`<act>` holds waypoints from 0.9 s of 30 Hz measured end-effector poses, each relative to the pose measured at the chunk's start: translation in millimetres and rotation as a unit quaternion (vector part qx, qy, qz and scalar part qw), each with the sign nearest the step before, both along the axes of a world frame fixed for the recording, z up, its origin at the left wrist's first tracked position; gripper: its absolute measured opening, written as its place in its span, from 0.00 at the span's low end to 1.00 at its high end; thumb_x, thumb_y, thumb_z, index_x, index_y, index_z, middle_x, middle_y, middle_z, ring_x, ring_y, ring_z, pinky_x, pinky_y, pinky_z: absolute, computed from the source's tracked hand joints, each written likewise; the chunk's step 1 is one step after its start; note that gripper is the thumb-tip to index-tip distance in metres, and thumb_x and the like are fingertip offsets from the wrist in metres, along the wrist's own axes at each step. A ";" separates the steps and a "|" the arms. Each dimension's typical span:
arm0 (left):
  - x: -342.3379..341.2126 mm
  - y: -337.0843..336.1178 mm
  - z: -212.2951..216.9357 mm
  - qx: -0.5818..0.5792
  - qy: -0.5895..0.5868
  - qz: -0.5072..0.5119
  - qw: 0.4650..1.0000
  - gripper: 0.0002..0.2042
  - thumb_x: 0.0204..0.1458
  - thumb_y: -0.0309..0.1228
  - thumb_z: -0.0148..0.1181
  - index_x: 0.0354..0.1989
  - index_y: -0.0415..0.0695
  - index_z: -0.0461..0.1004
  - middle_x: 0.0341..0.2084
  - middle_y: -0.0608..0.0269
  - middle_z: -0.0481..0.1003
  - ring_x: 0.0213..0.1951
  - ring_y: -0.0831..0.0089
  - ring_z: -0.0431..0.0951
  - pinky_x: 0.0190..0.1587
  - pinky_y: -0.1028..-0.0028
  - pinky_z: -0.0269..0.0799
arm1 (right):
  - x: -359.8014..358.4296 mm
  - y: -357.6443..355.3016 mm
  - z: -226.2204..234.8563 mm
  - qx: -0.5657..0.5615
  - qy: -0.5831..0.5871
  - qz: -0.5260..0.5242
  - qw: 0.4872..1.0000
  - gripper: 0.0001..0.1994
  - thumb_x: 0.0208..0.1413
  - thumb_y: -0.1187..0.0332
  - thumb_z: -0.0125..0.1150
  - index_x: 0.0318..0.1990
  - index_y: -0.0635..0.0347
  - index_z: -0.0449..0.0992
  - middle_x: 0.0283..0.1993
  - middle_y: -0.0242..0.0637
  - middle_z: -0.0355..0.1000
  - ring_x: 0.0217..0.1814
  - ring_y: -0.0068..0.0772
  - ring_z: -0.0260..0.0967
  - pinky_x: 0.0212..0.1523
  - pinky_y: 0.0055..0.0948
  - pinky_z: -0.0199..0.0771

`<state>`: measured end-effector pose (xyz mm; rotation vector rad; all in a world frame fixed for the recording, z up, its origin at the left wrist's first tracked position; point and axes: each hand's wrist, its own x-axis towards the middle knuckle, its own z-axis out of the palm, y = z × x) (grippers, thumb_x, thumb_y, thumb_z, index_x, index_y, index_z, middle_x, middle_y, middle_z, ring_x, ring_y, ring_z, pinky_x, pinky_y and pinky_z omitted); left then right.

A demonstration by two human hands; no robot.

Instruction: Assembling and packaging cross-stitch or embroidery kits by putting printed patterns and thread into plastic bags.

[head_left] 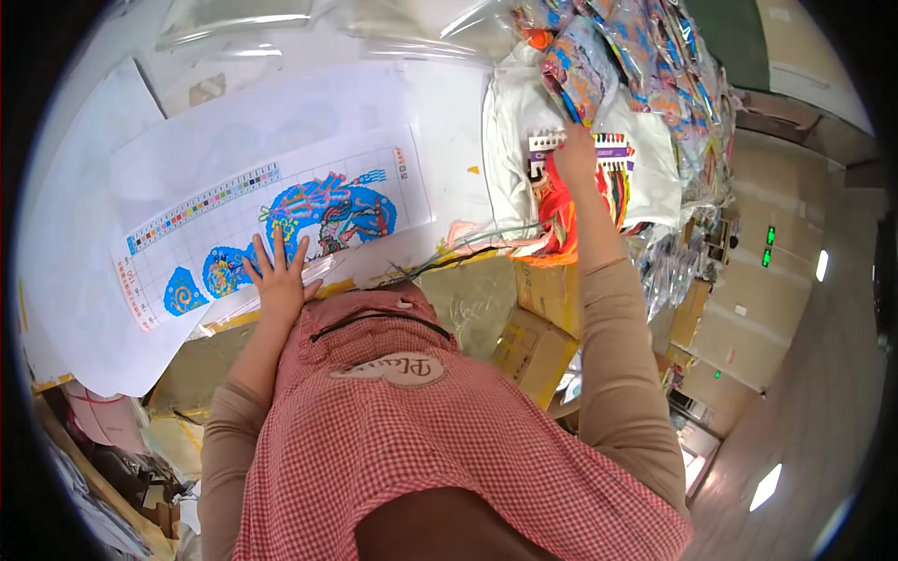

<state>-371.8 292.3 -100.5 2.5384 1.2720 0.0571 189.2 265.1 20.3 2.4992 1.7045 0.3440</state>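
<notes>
My left hand (279, 276) lies flat with its fingers spread on the lower edge of a printed pattern chart (210, 234). The chart carries a blue, multicoloured design on a grid and a strip of colour squares. To the right, my right hand (576, 159) is over a white and purple thread card (613, 152), with its fingers curled in; what they hold, if anything, is hidden. Red, orange and pink embroidery threads (559, 229) hang from the card. Dark green strands (435, 259) trail left from them along the table's edge.
A white plastic bag (505, 122) lies under the card. Patterned pieces in clear plastic (645, 56) are heaped at the far right. Clear plastic sleeves (234, 23) lie along the far side of the white table (454, 103). Cardboard boxes (535, 351) stand below its near edge.
</notes>
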 end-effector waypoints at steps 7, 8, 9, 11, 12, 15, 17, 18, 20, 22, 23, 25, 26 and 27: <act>2.8 1.3 -0.4 -0.008 0.013 -0.021 1.000 0.47 0.30 0.51 0.70 0.65 0.63 0.56 0.68 0.48 0.42 0.67 0.37 0.38 0.58 0.32 0.36 | 34.2 -17.9 6.1 -0.135 -0.135 -0.101 0.976 0.19 0.45 0.69 0.58 0.48 0.54 0.70 0.45 0.40 0.69 0.53 0.44 0.64 0.54 0.48 0.62; 2.4 -0.3 0.1 -0.020 0.016 -0.017 1.000 0.45 0.32 0.51 0.69 0.65 0.64 0.56 0.68 0.49 0.42 0.67 0.37 0.38 0.58 0.32 0.36 | 31.1 -19.0 8.9 -0.121 -0.163 -0.080 0.976 0.20 0.45 0.68 0.59 0.48 0.54 0.69 0.43 0.39 0.70 0.52 0.43 0.64 0.55 0.48 0.62; 3.4 -0.8 1.0 -0.031 0.017 -0.012 0.999 0.44 0.34 0.50 0.68 0.65 0.64 0.55 0.68 0.49 0.42 0.67 0.36 0.37 0.58 0.32 0.35 | 28.1 -18.9 15.3 -0.106 -0.192 -0.059 0.974 0.21 0.44 0.67 0.60 0.49 0.54 0.69 0.42 0.37 0.70 0.51 0.42 0.65 0.55 0.47 0.61; 4.8 0.0 1.4 -0.029 0.024 -0.026 0.999 0.44 0.35 0.51 0.68 0.65 0.63 0.55 0.68 0.48 0.42 0.66 0.35 0.37 0.58 0.32 0.36 | 12.3 -30.5 32.2 -0.058 -0.221 -0.061 0.972 0.15 0.44 0.69 0.60 0.44 0.52 0.73 0.39 0.35 0.69 0.47 0.41 0.65 0.54 0.47 0.61; 3.2 0.0 1.1 -0.026 0.030 -0.027 0.999 0.44 0.35 0.51 0.68 0.65 0.63 0.55 0.68 0.47 0.42 0.66 0.34 0.37 0.58 0.31 0.37 | -0.1 -37.0 44.8 -0.026 -0.201 -0.069 0.977 0.12 0.44 0.69 0.60 0.40 0.51 0.75 0.39 0.36 0.69 0.46 0.41 0.65 0.53 0.47 0.61; 1.4 0.5 -4.4 0.003 0.028 -0.044 0.999 0.46 0.34 0.53 0.67 0.66 0.61 0.54 0.67 0.44 0.41 0.65 0.32 0.37 0.57 0.32 0.39 | -24.1 -72.0 72.4 0.064 -0.143 -0.110 0.981 0.07 0.43 0.71 0.61 0.32 0.48 0.79 0.40 0.37 0.69 0.47 0.42 0.65 0.55 0.47 0.60; 2.0 0.4 -4.0 0.029 0.022 -0.057 0.998 0.48 0.33 0.55 0.67 0.66 0.59 0.53 0.67 0.42 0.40 0.65 0.31 0.37 0.57 0.32 0.40 | -47.3 -95.0 98.3 0.135 -0.142 -0.041 0.980 0.12 0.43 0.72 0.60 0.38 0.47 0.78 0.44 0.33 0.71 0.50 0.43 0.65 0.51 0.44 0.61; 2.6 1.3 0.7 0.020 0.035 -0.055 0.998 0.49 0.32 0.55 0.67 0.67 0.58 0.52 0.67 0.41 0.39 0.65 0.31 0.38 0.57 0.32 0.41 | -63.6 -104.5 110.7 0.135 -0.146 -0.044 0.979 0.12 0.43 0.72 0.60 0.38 0.47 0.78 0.44 0.33 0.71 0.50 0.43 0.65 0.51 0.44 0.61; 2.0 1.2 0.9 0.034 0.035 -0.056 0.997 0.50 0.32 0.56 0.67 0.67 0.56 0.51 0.67 0.39 0.38 0.64 0.28 0.40 0.56 0.33 0.43 | -101.4 -119.5 134.4 0.194 -0.130 -0.046 0.971 0.13 0.42 0.75 0.59 0.39 0.50 0.77 0.45 0.32 0.72 0.50 0.44 0.65 0.53 0.43 0.60; 5.5 2.9 2.2 0.029 0.040 -0.063 0.997 0.50 0.31 0.56 0.67 0.67 0.56 0.51 0.67 0.39 0.38 0.64 0.28 0.40 0.56 0.33 0.44 | -133.6 -132.5 155.4 0.221 -0.146 -0.032 0.964 0.13 0.41 0.76 0.58 0.38 0.53 0.76 0.43 0.32 0.73 0.47 0.45 0.66 0.52 0.42 0.61; 6.7 4.4 4.8 0.023 0.050 -0.068 0.996 0.50 0.31 0.56 0.68 0.67 0.56 0.51 0.67 0.38 0.38 0.63 0.27 0.40 0.56 0.33 0.45 | -151.8 -137.5 166.1 0.247 -0.157 -0.016 0.956 0.13 0.41 0.77 0.58 0.38 0.56 0.76 0.40 0.33 0.74 0.45 0.45 0.67 0.51 0.40 0.61; 12.1 7.0 13.6 0.006 0.062 -0.069 0.996 0.49 0.33 0.55 0.68 0.66 0.55 0.53 0.66 0.38 0.40 0.63 0.27 0.41 0.56 0.33 0.45 | -194.5 -136.2 183.3 0.260 -0.085 0.020 0.962 0.13 0.39 0.77 0.57 0.37 0.58 0.75 0.38 0.34 0.74 0.43 0.44 0.68 0.48 0.39 0.63; 15.7 7.2 17.4 -0.015 0.076 -0.067 0.995 0.47 0.34 0.54 0.68 0.66 0.53 0.54 0.66 0.38 0.43 0.62 0.26 0.43 0.56 0.34 0.46 | -215.8 -132.6 188.4 0.269 -0.011 0.060 0.961 0.13 0.38 0.78 0.57 0.36 0.60 0.75 0.35 0.35 0.74 0.41 0.43 0.69 0.45 0.39 0.65; 19.8 8.8 19.0 -0.012 0.075 -0.068 0.995 0.47 0.34 0.54 0.68 0.66 0.53 0.54 0.66 0.38 0.43 0.62 0.26 0.43 0.56 0.34 0.46 | -235.0 -126.7 187.5 0.250 0.054 0.108 0.961 0.12 0.37 0.77 0.57 0.34 0.59 0.75 0.34 0.35 0.74 0.39 0.42 0.69 0.42 0.38 0.65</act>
